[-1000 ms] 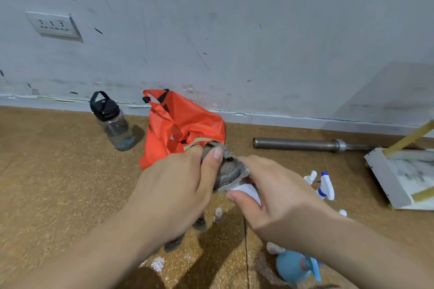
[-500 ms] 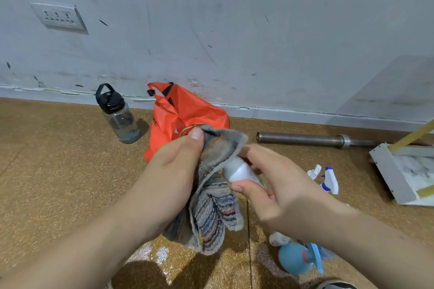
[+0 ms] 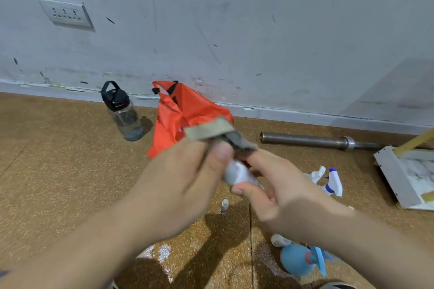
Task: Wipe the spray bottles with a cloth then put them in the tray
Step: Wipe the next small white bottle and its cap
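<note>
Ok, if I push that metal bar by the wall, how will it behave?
The metal bar looks like solid steel, so probably heavy and rigid. Being round and lying flat on the floor, it would likely roll rather than slide.

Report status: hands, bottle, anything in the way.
Right hand holds small white bottle, off the floor. Left hand grips cloth just above it. Trigger sprayers lie on floor toward tray.

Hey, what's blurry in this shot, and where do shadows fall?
Head view: the left hand and cloth are smeared by motion, the water bottle and orange bag look sharp, and a dark shadow lies on the floor below.
</note>
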The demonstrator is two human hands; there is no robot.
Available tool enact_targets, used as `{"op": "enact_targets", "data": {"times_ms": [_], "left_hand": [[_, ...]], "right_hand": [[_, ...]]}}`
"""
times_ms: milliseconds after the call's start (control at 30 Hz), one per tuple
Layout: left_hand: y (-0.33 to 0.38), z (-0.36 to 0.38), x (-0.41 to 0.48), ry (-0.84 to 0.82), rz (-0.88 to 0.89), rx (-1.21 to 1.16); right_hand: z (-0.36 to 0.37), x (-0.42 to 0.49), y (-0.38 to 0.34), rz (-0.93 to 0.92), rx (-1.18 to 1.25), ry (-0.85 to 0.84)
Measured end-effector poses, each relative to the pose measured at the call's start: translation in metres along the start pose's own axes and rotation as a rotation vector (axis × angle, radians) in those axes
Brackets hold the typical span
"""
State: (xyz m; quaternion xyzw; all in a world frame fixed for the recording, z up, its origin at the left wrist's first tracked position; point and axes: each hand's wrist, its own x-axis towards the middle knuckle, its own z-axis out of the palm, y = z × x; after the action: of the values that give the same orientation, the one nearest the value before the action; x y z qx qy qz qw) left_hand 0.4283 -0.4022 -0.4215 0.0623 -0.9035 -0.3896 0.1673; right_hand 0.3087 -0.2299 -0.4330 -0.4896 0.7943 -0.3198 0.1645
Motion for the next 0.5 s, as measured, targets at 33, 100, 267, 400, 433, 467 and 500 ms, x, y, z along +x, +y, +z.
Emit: {"op": "enact_targets", "data": {"times_ms": [33,100,267,400,433,467,500], "left_hand": [[0.007,0.004,0.000,-0.023,-0.006,0.014],[0.002,0.011,0.000,-0.012,0.020,0.002],[-0.002,0.016,0.005,0.033,-0.189,-0.407],[0.003,0.018,0.012,0.079,-0.576,-0.788],[-0.001,0.018,0.013,0.092,-0.629,-0.837],[-0.002,0.015,0.015,0.121,-0.668,-0.861],[-0.008,0.013,0.018,0.175,-0.695,-0.871]], "right_hand": [[0.003,-0.001,0.000,0.000,-0.014,-0.010],[0.007,-0.002,0.000,0.027,-0.025,-0.044],[0.006,-0.007,-0.001,0.130,0.085,-0.134],[-0.001,-0.005,0.002,0.122,0.202,-0.115],[-0.003,-0.005,0.001,0.135,0.255,-0.118],[-0.005,-0.004,0.000,0.137,0.295,-0.127],[-0.006,-0.003,-0.002,0.130,0.316,-0.133]]}}
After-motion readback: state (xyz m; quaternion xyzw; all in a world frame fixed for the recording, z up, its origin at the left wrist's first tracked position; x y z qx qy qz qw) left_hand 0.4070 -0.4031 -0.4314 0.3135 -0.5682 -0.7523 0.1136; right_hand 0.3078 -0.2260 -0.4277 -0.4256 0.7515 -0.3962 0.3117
